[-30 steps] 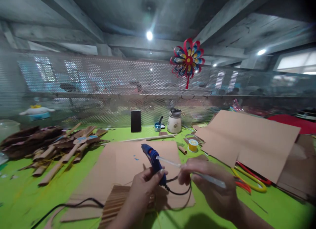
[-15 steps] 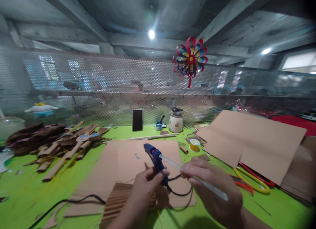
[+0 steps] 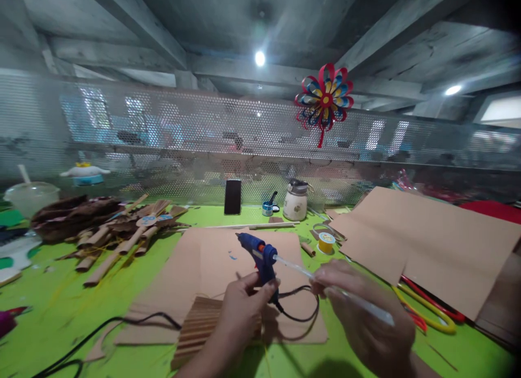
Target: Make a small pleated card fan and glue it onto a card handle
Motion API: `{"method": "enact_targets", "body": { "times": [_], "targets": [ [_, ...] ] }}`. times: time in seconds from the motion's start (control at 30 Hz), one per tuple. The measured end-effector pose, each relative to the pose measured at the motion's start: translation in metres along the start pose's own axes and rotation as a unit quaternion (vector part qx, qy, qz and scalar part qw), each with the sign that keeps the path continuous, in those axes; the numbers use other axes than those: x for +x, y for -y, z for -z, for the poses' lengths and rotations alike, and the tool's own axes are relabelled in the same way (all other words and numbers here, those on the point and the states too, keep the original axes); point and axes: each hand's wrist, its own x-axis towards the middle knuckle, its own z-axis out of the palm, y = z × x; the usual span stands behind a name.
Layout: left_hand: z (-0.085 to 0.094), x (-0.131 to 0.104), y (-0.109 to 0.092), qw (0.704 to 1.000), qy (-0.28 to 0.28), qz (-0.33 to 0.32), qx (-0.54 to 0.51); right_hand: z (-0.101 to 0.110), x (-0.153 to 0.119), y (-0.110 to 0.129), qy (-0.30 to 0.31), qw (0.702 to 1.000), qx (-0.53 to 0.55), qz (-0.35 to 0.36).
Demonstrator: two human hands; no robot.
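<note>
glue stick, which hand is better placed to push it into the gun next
The right hand, probably: it grips the clear glue stick, whose front end meets the back of the blue glue gun. The left hand is occupied, holding the gun by its handle.

**Crowded green tabletop** (image 3: pixel 81 307)

A cardboard sheet (image 3: pixel 183 275) is spread across the lower centre of the frame. Paper tubes (image 3: pixel 109 262) are heaped at left. A yellow spool (image 3: pixel 326 243) is set right of centre; at mid-frame, a black slab (image 3: pixel 233 197), a blue jar (image 3: pixel 267 208) and a pale jug (image 3: pixel 295 205) are lined up.
</note>
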Motion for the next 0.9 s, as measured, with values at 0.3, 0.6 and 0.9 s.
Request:
{"method": "enact_targets", "body": {
  "times": [0.3, 0.6, 0.9],
  "targets": [
    [-0.006, -0.002, -0.001, 1.000, -0.013, 0.004, -0.015, -0.007, -0.007, -0.013, -0.114, 0.941, 0.146, -0.284],
    [0.002, 0.005, -0.001, 0.999, -0.021, -0.013, 0.035, -0.009, 0.001, -0.011, -0.068, 0.986, 0.067, -0.135],
    [-0.004, -0.005, -0.011, 0.997, -0.038, -0.044, 0.058, -0.012, -0.011, -0.011, -0.039, 0.997, 0.032, -0.057]
  ]
}}
